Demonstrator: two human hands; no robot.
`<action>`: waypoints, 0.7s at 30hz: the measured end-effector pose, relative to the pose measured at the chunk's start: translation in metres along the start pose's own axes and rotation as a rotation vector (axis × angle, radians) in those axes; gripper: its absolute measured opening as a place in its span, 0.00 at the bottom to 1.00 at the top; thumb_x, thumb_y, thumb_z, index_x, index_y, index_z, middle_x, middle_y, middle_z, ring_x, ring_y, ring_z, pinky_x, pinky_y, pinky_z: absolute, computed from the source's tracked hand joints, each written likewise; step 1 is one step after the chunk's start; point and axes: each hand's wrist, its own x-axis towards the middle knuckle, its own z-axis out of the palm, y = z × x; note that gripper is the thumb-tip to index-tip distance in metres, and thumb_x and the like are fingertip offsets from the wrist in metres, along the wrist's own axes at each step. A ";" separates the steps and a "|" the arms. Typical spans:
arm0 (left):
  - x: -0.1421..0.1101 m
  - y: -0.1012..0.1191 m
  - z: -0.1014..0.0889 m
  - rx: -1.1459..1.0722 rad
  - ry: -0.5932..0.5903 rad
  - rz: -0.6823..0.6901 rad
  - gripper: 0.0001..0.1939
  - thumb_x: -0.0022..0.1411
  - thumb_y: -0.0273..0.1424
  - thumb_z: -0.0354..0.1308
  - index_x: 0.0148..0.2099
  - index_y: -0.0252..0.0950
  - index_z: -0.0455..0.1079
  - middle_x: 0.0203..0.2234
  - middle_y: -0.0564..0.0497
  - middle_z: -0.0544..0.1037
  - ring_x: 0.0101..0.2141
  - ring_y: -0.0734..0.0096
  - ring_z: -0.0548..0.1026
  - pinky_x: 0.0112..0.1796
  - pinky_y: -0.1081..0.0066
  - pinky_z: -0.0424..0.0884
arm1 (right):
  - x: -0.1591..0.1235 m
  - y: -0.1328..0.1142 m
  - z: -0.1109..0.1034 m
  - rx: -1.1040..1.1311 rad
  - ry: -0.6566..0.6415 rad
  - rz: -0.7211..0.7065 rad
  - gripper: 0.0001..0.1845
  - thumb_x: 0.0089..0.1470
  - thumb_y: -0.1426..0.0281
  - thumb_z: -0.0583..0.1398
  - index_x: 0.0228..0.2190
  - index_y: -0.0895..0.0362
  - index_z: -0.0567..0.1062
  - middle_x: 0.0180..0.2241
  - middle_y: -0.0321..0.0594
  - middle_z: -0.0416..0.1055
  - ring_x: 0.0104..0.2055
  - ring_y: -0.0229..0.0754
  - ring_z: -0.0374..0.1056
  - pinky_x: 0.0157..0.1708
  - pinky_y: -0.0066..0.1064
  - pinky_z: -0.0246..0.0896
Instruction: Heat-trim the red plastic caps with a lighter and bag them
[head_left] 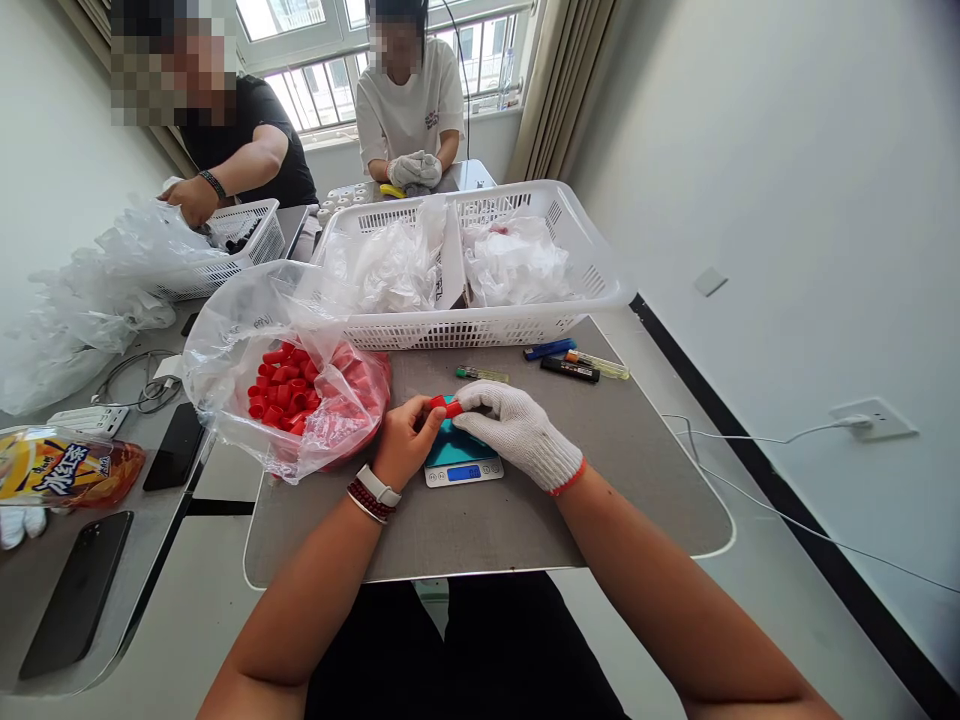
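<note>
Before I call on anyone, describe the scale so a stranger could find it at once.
Find the big white basket, then the grey table on its near side. Between the bare left hand and gloved right hand sits the scale. Unlike the clear bag of red pieces at left, it has a teal plate and blue display.

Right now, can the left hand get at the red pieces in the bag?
Probably, though the left hand holds a red piece: the clear bag sits close by, seemingly leaving some bagged pieces uncovered.
</note>
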 end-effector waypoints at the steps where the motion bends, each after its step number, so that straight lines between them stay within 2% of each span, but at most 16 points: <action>1: 0.000 -0.001 0.000 0.002 0.010 0.013 0.20 0.66 0.47 0.54 0.34 0.34 0.71 0.20 0.56 0.69 0.21 0.76 0.64 0.24 0.74 0.59 | 0.000 0.000 0.000 -0.003 0.008 -0.006 0.04 0.54 0.68 0.64 0.30 0.55 0.77 0.35 0.39 0.76 0.37 0.41 0.73 0.39 0.33 0.68; 6: 0.001 -0.003 0.002 -0.004 0.043 0.058 0.16 0.65 0.41 0.57 0.43 0.33 0.74 0.24 0.52 0.75 0.23 0.75 0.69 0.25 0.75 0.64 | 0.000 0.001 -0.001 -0.018 0.033 -0.039 0.04 0.55 0.69 0.63 0.30 0.56 0.78 0.36 0.40 0.77 0.38 0.41 0.73 0.42 0.33 0.68; 12: 0.001 -0.003 0.003 -0.025 0.053 0.053 0.17 0.65 0.42 0.58 0.44 0.33 0.75 0.22 0.53 0.76 0.22 0.74 0.71 0.24 0.75 0.65 | 0.000 -0.001 -0.002 -0.023 0.009 -0.037 0.05 0.56 0.69 0.62 0.30 0.56 0.78 0.36 0.40 0.77 0.38 0.40 0.73 0.42 0.32 0.67; 14: 0.001 -0.003 0.002 -0.015 0.054 0.039 0.17 0.64 0.44 0.57 0.41 0.33 0.75 0.20 0.54 0.74 0.21 0.75 0.69 0.23 0.75 0.63 | 0.000 -0.001 -0.002 -0.036 0.006 -0.030 0.05 0.56 0.68 0.62 0.30 0.56 0.78 0.35 0.39 0.77 0.38 0.40 0.73 0.41 0.32 0.67; 18: -0.001 -0.002 0.000 -0.002 0.003 0.014 0.25 0.67 0.47 0.52 0.26 0.34 0.70 0.15 0.56 0.66 0.18 0.78 0.62 0.22 0.74 0.56 | 0.000 -0.002 -0.002 -0.047 -0.015 -0.026 0.05 0.56 0.68 0.63 0.30 0.56 0.78 0.34 0.38 0.76 0.35 0.39 0.72 0.38 0.31 0.66; 21: -0.001 -0.001 -0.001 -0.006 -0.024 0.004 0.29 0.69 0.48 0.47 0.23 0.34 0.67 0.14 0.56 0.65 0.18 0.78 0.61 0.22 0.74 0.56 | 0.001 -0.002 -0.002 -0.031 -0.024 -0.044 0.04 0.56 0.70 0.63 0.30 0.56 0.77 0.33 0.38 0.76 0.35 0.39 0.71 0.38 0.31 0.66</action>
